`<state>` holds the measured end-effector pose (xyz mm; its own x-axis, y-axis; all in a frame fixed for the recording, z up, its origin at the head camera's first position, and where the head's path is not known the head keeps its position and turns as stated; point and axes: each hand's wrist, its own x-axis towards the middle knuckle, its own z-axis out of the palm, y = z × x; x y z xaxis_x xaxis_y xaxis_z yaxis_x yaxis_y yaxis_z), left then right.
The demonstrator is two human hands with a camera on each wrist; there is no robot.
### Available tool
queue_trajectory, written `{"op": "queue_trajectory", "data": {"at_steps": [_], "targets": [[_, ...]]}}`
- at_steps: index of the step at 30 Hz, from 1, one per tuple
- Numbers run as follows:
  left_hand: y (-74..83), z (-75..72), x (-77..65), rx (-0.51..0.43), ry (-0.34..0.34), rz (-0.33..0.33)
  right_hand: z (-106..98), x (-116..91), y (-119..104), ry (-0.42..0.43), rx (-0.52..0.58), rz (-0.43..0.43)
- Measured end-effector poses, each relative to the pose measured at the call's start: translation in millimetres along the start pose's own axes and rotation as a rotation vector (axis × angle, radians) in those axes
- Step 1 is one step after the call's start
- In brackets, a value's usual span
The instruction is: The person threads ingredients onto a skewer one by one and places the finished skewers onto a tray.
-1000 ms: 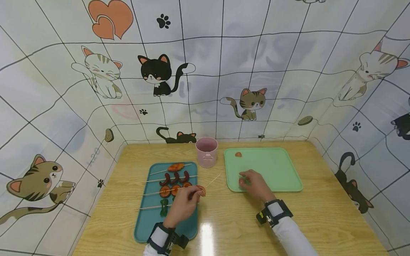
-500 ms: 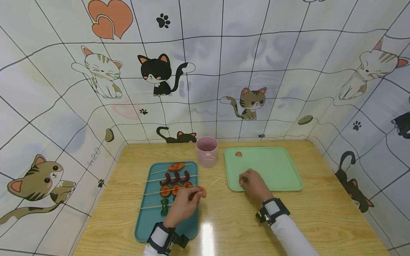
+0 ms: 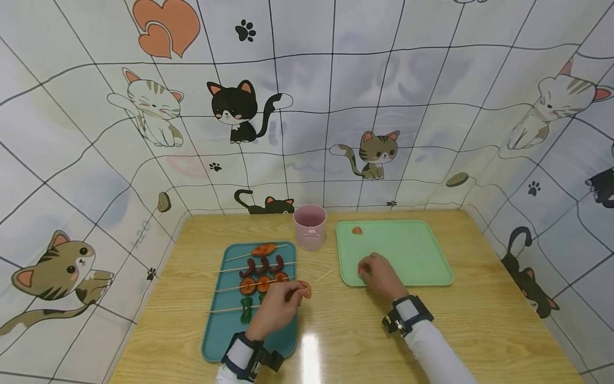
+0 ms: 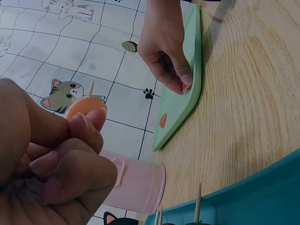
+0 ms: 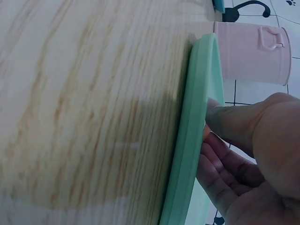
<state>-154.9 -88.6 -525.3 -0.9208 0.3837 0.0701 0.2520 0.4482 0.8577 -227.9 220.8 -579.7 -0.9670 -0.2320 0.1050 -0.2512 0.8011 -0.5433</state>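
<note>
My left hand (image 3: 278, 306), over the right side of the blue tray (image 3: 216, 341), pinches a thin wooden skewer (image 4: 91, 89) with an orange, pale-edged slice (image 4: 86, 107) threaded near its tip. The skewer's point sticks out beyond the slice, toward the green tray. My right hand (image 3: 382, 277) is at the near left rim of the green tray (image 3: 412, 250), thumb and fingertips pinching a small orange-red piece (image 4: 186, 86), mostly hidden by the fingers. A similar small piece (image 3: 357, 231) lies in that tray's far left corner.
Several loaded skewers lie across the blue tray: a brown oval piece (image 3: 264, 250), dark red curled pieces (image 3: 265, 265), orange-brown round slices (image 3: 248, 286) and green pieces (image 3: 246, 310). A pink cup (image 3: 309, 229) stands between the trays, near the wall.
My right hand's thumb and fingers have closed on the small orange-red piece in the green tray. My left hand, with skewer and slice, has shifted slightly to the right.
</note>
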Motion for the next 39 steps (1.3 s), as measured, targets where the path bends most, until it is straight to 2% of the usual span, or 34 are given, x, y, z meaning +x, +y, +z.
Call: {"op": "queue_trajectory", "data": {"at_steps": [5, 9, 18, 26, 36, 39], "targets": [[2.1, -0.4, 0.0, -0.002, 0.005, 0.007, -1.9, -3.7, -0.6, 0.018, 0.076, 0.056], [2.1, -0.9, 0.0, 0.001, 0.016, 0.019, -5.6, -7.7, -5.8, 0.040, 0.192, 0.103], [3.7, -2.4, 1.1, -0.004, 0.008, 0.037, -13.6, -11.9, -20.5, 0.088, 0.380, 0.064], [6.5, -2.3, 2.7, 0.001, 0.011, 0.058, -21.5, -15.5, -37.7, 0.005, 0.730, 0.182], [9.1, 1.6, 3.7, 0.010, 0.021, 0.052, -19.0, -15.7, -47.1, -0.126, 1.035, 0.256], [9.4, 2.4, 4.3, 0.013, 0.022, 0.057, -17.0, -16.7, -50.4, -0.162, 1.147, 0.242]]}}
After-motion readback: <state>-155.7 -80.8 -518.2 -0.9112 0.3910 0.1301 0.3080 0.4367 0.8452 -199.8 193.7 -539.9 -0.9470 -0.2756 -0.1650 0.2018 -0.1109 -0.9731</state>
